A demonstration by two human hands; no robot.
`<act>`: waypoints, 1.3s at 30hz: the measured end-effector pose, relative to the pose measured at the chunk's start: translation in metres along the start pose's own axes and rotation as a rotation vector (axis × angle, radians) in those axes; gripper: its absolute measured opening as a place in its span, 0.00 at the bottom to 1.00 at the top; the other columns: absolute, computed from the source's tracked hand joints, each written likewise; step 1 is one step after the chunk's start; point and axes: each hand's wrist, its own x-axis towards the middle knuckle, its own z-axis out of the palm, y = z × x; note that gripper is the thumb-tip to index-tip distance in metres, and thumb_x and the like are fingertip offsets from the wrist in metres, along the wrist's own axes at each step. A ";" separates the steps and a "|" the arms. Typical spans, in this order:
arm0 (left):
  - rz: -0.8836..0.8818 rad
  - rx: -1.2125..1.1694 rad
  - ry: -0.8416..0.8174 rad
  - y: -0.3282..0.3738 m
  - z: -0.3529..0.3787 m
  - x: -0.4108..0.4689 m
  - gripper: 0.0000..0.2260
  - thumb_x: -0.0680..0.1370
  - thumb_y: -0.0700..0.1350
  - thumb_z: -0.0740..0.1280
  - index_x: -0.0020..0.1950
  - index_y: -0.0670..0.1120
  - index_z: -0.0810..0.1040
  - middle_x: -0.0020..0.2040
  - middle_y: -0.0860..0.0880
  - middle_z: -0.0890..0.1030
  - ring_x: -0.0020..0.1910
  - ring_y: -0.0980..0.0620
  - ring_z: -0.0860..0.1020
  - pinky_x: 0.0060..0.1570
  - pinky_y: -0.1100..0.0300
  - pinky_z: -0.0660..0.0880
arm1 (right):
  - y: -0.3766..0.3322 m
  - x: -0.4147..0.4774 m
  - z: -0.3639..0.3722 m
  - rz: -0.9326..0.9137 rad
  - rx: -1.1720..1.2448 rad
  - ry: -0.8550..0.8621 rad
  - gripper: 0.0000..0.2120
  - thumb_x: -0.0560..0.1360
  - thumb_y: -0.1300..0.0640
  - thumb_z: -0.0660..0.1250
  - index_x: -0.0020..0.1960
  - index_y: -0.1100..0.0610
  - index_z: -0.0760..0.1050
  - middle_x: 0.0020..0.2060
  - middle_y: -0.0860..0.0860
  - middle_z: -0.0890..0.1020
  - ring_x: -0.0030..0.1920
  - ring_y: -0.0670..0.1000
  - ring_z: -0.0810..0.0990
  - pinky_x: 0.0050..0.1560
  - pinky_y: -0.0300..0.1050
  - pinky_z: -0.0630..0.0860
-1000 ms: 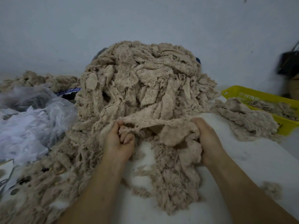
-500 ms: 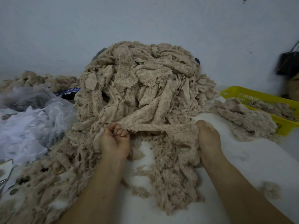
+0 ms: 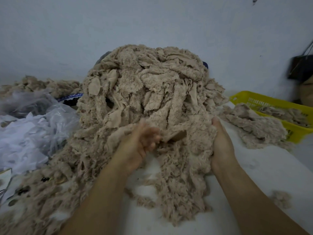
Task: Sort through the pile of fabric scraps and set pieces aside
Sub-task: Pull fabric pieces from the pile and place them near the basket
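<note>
Two hands in head view, both at the near foot of the beige pile of fabric scraps (image 3: 149, 85), which sits mid-table against the wall. Right hand (image 3: 220, 145) grips the right edge of a fluffy scrap piece (image 3: 183, 167): thumb on top, fingers buried in the fabric. The piece trails from the pile down onto the white table (image 3: 271, 167), between the forearms. Left hand (image 3: 138, 145) is motion-blurred, fingers loosely curled at the piece's left end; can't tell if they hold anything. Yellow basket (image 3: 254, 96) far right, scraps inside. Smaller heap (image 3: 254, 126) lies against its near side. Clear plastic bag (image 3: 33, 126) of white material left of the pile.
</note>
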 end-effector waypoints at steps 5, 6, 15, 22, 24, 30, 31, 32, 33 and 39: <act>-0.076 0.213 -0.236 -0.006 0.017 -0.013 0.20 0.69 0.61 0.70 0.44 0.44 0.88 0.49 0.42 0.86 0.37 0.54 0.82 0.35 0.64 0.77 | 0.004 -0.014 0.007 -0.322 -0.548 -0.019 0.06 0.79 0.41 0.64 0.51 0.38 0.79 0.53 0.41 0.84 0.53 0.40 0.82 0.52 0.39 0.80; -0.074 0.165 -0.259 -0.008 0.019 -0.013 0.20 0.72 0.60 0.69 0.49 0.44 0.87 0.53 0.42 0.85 0.45 0.51 0.84 0.43 0.63 0.79 | 0.009 -0.020 0.010 -0.408 -0.690 -0.156 0.07 0.79 0.41 0.64 0.50 0.37 0.80 0.53 0.39 0.84 0.51 0.36 0.81 0.49 0.32 0.78; -0.179 -0.166 -0.002 -0.007 0.013 -0.006 0.12 0.76 0.47 0.69 0.51 0.39 0.81 0.47 0.37 0.83 0.44 0.42 0.81 0.51 0.50 0.80 | 0.029 -0.041 0.020 -0.511 -1.155 -0.698 0.20 0.81 0.44 0.58 0.51 0.53 0.85 0.55 0.43 0.84 0.55 0.40 0.80 0.56 0.43 0.77; -0.279 -0.406 -0.039 -0.007 0.016 -0.007 0.18 0.83 0.49 0.61 0.63 0.38 0.80 0.57 0.38 0.84 0.52 0.42 0.85 0.41 0.50 0.83 | 0.022 -0.021 0.009 -0.440 -0.955 -0.235 0.20 0.78 0.38 0.57 0.45 0.52 0.78 0.42 0.48 0.81 0.45 0.44 0.80 0.47 0.40 0.77; -0.295 -0.346 -0.071 -0.011 0.019 -0.007 0.19 0.83 0.50 0.60 0.64 0.37 0.78 0.58 0.38 0.83 0.53 0.43 0.85 0.42 0.52 0.83 | 0.024 -0.024 0.013 -0.367 -0.968 -0.330 0.17 0.74 0.33 0.55 0.44 0.44 0.74 0.40 0.38 0.79 0.41 0.34 0.77 0.40 0.27 0.70; -0.235 -0.084 -0.198 -0.015 0.020 -0.009 0.29 0.76 0.64 0.64 0.60 0.39 0.83 0.56 0.38 0.84 0.53 0.43 0.84 0.48 0.54 0.83 | 0.035 -0.023 0.015 -0.459 -1.120 -0.394 0.17 0.79 0.45 0.64 0.38 0.49 0.61 0.27 0.43 0.68 0.28 0.41 0.66 0.31 0.34 0.65; -0.200 0.016 -0.193 -0.016 0.022 -0.009 0.30 0.73 0.64 0.67 0.59 0.39 0.83 0.50 0.40 0.86 0.45 0.45 0.86 0.41 0.57 0.83 | 0.036 -0.024 0.016 -0.485 -1.142 -0.417 0.17 0.79 0.47 0.65 0.37 0.50 0.61 0.28 0.44 0.66 0.29 0.42 0.65 0.31 0.36 0.64; -0.175 0.113 -0.153 -0.017 0.023 -0.009 0.30 0.71 0.64 0.71 0.57 0.38 0.83 0.43 0.42 0.86 0.36 0.49 0.84 0.33 0.61 0.80 | 0.037 -0.026 0.017 -0.493 -1.157 -0.449 0.17 0.79 0.49 0.65 0.37 0.50 0.61 0.29 0.44 0.66 0.29 0.42 0.64 0.31 0.37 0.63; -0.168 0.181 -0.100 -0.018 0.025 -0.009 0.26 0.70 0.61 0.73 0.54 0.40 0.83 0.38 0.44 0.85 0.30 0.51 0.82 0.26 0.63 0.77 | 0.038 -0.028 0.018 -0.491 -1.168 -0.482 0.17 0.79 0.51 0.65 0.37 0.51 0.61 0.29 0.45 0.66 0.29 0.43 0.64 0.31 0.38 0.63; -0.189 -0.117 0.121 -0.015 0.020 -0.003 0.14 0.81 0.50 0.67 0.44 0.42 0.84 0.38 0.44 0.85 0.33 0.50 0.83 0.29 0.60 0.78 | 0.039 -0.033 0.019 -0.433 -1.181 -0.617 0.19 0.81 0.52 0.62 0.36 0.52 0.58 0.27 0.44 0.62 0.27 0.43 0.61 0.30 0.37 0.61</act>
